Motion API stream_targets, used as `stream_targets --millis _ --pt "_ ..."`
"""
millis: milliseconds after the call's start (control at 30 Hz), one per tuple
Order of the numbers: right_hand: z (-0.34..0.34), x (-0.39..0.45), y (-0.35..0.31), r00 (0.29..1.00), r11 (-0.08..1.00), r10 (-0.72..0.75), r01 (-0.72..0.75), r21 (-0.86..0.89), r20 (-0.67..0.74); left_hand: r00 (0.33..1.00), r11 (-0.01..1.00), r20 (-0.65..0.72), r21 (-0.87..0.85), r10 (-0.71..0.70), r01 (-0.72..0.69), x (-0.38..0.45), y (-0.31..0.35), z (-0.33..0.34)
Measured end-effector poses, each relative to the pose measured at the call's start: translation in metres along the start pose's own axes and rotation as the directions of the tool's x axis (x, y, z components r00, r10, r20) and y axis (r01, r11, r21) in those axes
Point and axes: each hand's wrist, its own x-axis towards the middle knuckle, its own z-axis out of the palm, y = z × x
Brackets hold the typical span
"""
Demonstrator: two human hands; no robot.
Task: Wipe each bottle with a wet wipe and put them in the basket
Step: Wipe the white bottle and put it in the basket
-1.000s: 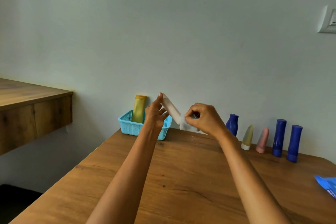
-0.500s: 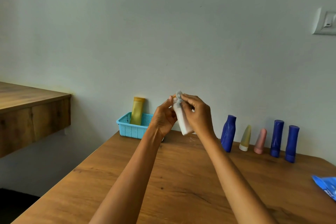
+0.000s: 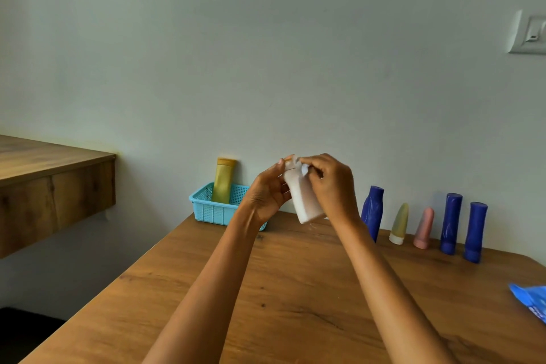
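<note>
Above the table, my left hand grips a white bottle near its top, the bottle nearly upright with its base tilted toward me. My right hand pinches a white wet wipe against the bottle's upper end. Behind my hands, a light blue basket stands by the wall with a yellow bottle upright in it. Along the wall to the right stand a blue bottle, a pale yellow tube, a pink tube and two more blue bottles.
The wooden table runs from the wall toward me. A blue wipe packet lies at its right edge. A wooden shelf juts out at the left, and a wall switch sits at the upper right.
The white bottle went from tilted, held apart from the wipe, to nearly upright. My right hand moved up with the wipe onto the bottle's top end.
</note>
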Motion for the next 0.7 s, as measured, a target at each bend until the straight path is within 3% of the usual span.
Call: stream_targets --millis 100,167,300,367,467,600,700 --pt "-0.006 0.004 0.004 0.986 0.992 0.098 -0.086 0.094 -0.132 0.994 0.998 0.108 0.054 0.021 -0.027 -0.001 0.002 0.01" --pt "-0.009 0.006 0.007 0.978 0.984 0.159 -0.145 0.105 -0.136 0.994 0.997 0.097 0.056 0.047 -0.053 0.0 0.0 0.015" --pt "-0.011 0.008 0.014 0.95 0.928 0.293 -0.31 0.206 0.113 0.994 0.992 -0.012 -0.047 0.113 -0.114 0.002 -0.001 0.008" --pt "-0.011 0.007 0.016 0.89 0.839 0.364 -0.441 0.318 0.273 0.988 0.98 -0.054 -0.128 0.147 -0.153 0.001 0.006 -0.001" --pt "-0.009 0.002 0.018 0.783 0.611 0.44 -0.62 0.493 0.44 0.978 0.966 -0.119 -0.174 0.173 -0.192 0.002 0.016 -0.012" --pt "-0.008 -0.002 0.022 0.683 0.371 0.54 -0.718 0.589 0.492 0.94 0.957 -0.261 -0.131 0.217 -0.258 0.004 0.018 -0.02" --pt "-0.003 -0.004 0.021 0.669 0.342 0.587 -0.716 0.609 0.457 0.902 0.954 -0.367 -0.105 0.226 -0.282 0.005 0.012 -0.025"
